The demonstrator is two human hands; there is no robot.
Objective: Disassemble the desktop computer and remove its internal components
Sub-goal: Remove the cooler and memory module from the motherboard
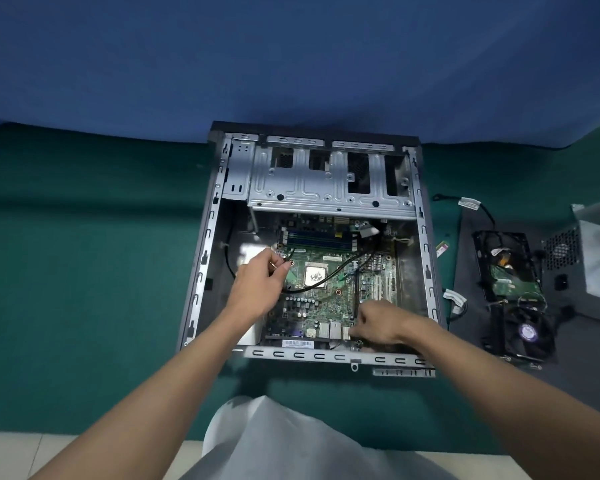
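Chassis (201, 271) of the desktop computer lies on its side at frame centre on the green tabletop (84, 271), open face up, evidently so the interior can be reached from above. Inside it: the motherboard (326, 306) seated in the lower half, its processor (316, 275) bare with paste residue showing, memory slots (314, 237) above that, and an empty metal drive cage (329, 181) across the upper end. A black cable (329, 278) loops over the board. The left hand (257, 289) is closed, fingers pinched on a small object at the board's upper-left corner, what it is cannot be told; probably a screw or a tool tip. The right hand (378, 323) is curled against the board's lower-right edge by the rear ports, likely steadying or freeing it; whether it grips anything cannot be told. At right of frame, parts already out rest on a dark panel (465, 254): a hard drive (513, 278), a cooling fan (530, 330) and a power supply (589, 258).
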